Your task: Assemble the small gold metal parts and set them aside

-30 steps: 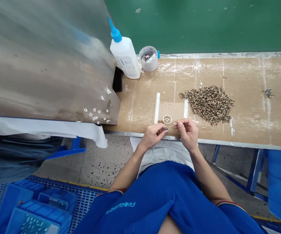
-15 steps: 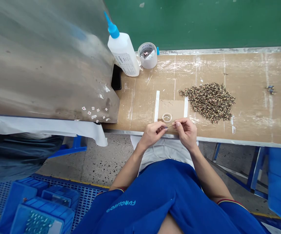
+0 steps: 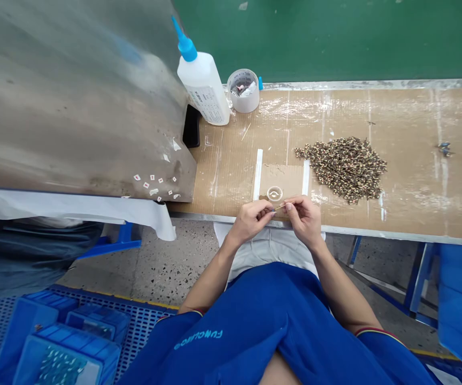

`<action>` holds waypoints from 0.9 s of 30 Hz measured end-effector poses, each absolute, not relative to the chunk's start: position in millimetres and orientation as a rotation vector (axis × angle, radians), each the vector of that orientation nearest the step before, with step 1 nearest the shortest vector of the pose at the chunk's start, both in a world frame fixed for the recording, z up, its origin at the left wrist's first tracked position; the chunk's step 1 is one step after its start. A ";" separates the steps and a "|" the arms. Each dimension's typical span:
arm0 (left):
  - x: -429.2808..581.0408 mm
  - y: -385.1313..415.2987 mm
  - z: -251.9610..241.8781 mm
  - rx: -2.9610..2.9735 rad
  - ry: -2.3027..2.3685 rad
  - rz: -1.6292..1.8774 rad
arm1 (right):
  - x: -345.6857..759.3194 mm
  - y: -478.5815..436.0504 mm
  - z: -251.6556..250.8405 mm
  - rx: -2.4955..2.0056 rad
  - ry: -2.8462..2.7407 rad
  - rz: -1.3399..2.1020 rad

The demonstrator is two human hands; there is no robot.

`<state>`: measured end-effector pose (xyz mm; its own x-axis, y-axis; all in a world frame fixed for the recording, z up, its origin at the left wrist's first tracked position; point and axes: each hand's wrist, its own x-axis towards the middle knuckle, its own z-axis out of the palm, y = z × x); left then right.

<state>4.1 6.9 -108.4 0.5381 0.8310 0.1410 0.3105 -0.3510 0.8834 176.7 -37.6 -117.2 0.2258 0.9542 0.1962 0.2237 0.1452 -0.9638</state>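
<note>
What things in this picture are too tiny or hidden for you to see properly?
Head view:
- Both ends of the thin stick: hidden by the left hand and right hand.
- Little bits in the pile: too small to tell what they are.
- Words on the bottle: too small to read.
- Blue crate: cut off by the bottom edge.

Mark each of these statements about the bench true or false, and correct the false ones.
1. The right hand pinches a thin pale stick. True.
2. The round clear dish sits between two white strips. True.
3. The left hand grips the squeeze bottle. False: the bottle stands on the bench, away from both hands.
4. The pile of small speckled pieces lies left of the hands. False: it lies to their right.
5. Blue crates sit on a perforated blue mat at lower left. True.
</note>
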 end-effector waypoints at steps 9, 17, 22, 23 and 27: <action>5.2 6.4 -109.5 1.941 0.933 0.755 | 176.5 -35.2 -114.4 -1.269 -1.348 0.689; 5.8 6.9 -109.0 1.957 0.906 0.800 | 176.9 -33.8 -110.7 -1.249 -1.427 0.603; 5.3 6.7 -107.9 1.957 0.926 0.760 | 176.3 -33.9 -110.6 -1.263 -1.429 0.605; 5.2 6.7 -107.8 1.957 0.925 0.762 | 176.2 -33.9 -110.6 -1.268 -1.427 0.600; 4.8 7.2 -108.2 1.959 0.925 0.773 | 176.5 -33.5 -109.4 -1.284 -1.439 0.576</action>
<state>4.8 7.2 -108.2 0.5427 0.8211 0.1771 0.3203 -0.3972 0.8600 176.5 -33.5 -109.4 0.1530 0.9101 0.3852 0.3926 0.3017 -0.8688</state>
